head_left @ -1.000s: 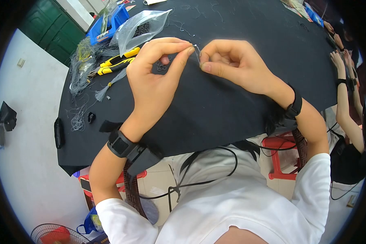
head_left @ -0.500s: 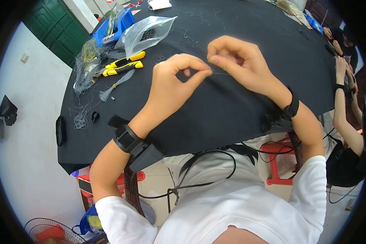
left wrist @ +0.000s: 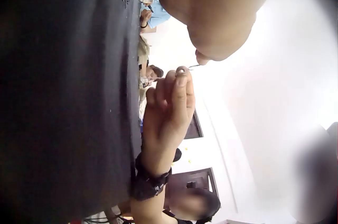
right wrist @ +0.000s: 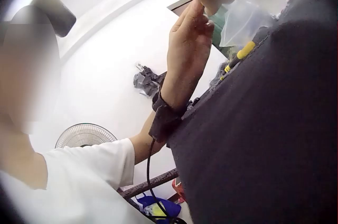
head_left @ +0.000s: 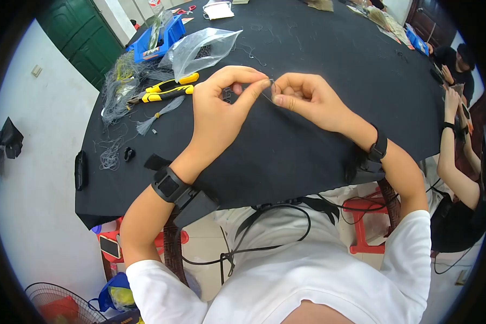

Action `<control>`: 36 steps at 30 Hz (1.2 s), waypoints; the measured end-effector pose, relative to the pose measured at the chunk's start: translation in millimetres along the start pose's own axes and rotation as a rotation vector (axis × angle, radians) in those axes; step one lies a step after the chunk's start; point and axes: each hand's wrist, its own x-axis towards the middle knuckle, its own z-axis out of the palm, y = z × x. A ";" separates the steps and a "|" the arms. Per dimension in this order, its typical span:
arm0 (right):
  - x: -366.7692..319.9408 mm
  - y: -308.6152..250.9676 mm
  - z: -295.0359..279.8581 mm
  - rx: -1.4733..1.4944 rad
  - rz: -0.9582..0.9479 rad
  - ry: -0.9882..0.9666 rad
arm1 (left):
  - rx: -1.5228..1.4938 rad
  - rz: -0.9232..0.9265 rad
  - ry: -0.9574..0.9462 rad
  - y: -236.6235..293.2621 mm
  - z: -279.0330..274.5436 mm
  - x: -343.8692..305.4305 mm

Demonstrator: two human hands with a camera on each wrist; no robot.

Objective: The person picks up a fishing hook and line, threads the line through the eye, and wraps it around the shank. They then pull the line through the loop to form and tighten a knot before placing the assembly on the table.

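Note:
Out over the dark cloth, my left hand [head_left: 218, 110] pinches a small, thin metal hook [head_left: 271, 81] between thumb and forefinger. A fine clear line [head_left: 267, 98] hangs below those fingertips and slants toward my right hand [head_left: 310, 102]. The right thumb and curled forefinger pinch the line, close beside the left fingertips. In the left wrist view the metal tip of the hook [left wrist: 194, 66] shows between the two hands. Several small dark hooks [head_left: 227, 95] lie on the cloth behind my left hand, partly hidden by it.
Yellow-and-black pliers [head_left: 167, 96], a tied bundle of line [head_left: 157, 116] and a tangle of line [head_left: 116, 89] lie at the left. Behind them are a clear plastic bag [head_left: 208, 48] and a blue bin [head_left: 170, 35]. Other people sit at the right edge of the table [head_left: 308, 162].
My hands first moved nearer to me with the line stretched between them, the right hand higher. Now the right hand has come down level beside the left fingertips.

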 end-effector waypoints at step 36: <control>-6.0 -20.2 1.4 -0.334 -0.211 0.130 | -0.057 -0.151 -0.076 -15.3 7.0 -4.0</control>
